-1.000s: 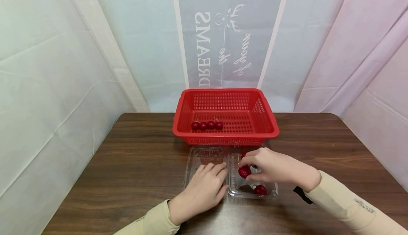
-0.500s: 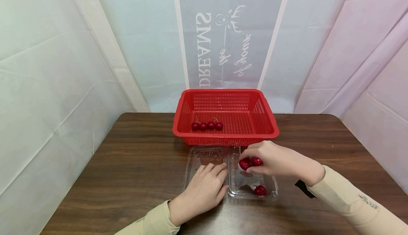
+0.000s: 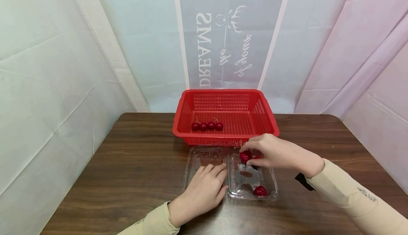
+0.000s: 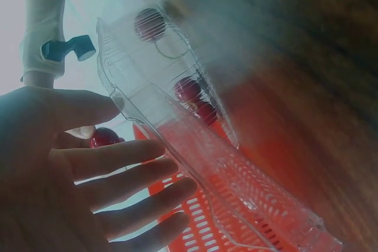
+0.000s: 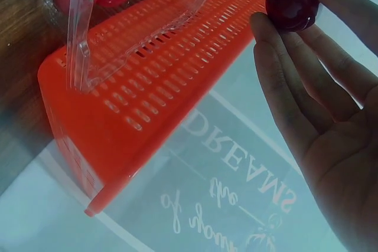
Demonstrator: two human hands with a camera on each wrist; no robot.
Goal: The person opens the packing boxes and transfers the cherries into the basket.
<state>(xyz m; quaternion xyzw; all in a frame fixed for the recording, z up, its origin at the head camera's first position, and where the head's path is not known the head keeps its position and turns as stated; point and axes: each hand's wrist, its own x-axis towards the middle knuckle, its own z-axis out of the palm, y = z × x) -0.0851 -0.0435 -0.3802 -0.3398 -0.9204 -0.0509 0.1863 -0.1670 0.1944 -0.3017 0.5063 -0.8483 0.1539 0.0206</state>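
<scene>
My right hand [image 3: 271, 153] pinches a dark red cherry [image 3: 245, 156] between thumb and fingertips, raised over the far end of a clear plastic clamshell box [image 3: 234, 189]. The right wrist view shows the gripped cherry [image 5: 292, 3] up close. Inside the box, one cherry [image 3: 260, 190] lies at the near right corner. More cherries at its far end [image 4: 188, 88] show through the plastic in the left wrist view; my right hand partly hides them from the head view. My left hand [image 3: 204, 187] rests with extended fingers at the opened lid [image 3: 207, 154], beside the hinge.
Directly behind the box stands a red perforated basket [image 3: 272, 134]. Several cherries [image 3: 207, 125] with stems sit in a row inside it, at the front left. The brown wood-grain table [image 3: 137, 164] ends at a printed curtain [image 3: 229, 33] behind.
The right hand has moved away from me and upward toward the basket, carrying the pinched cherry. My left hand has stayed in place, as have the basket's cherries.
</scene>
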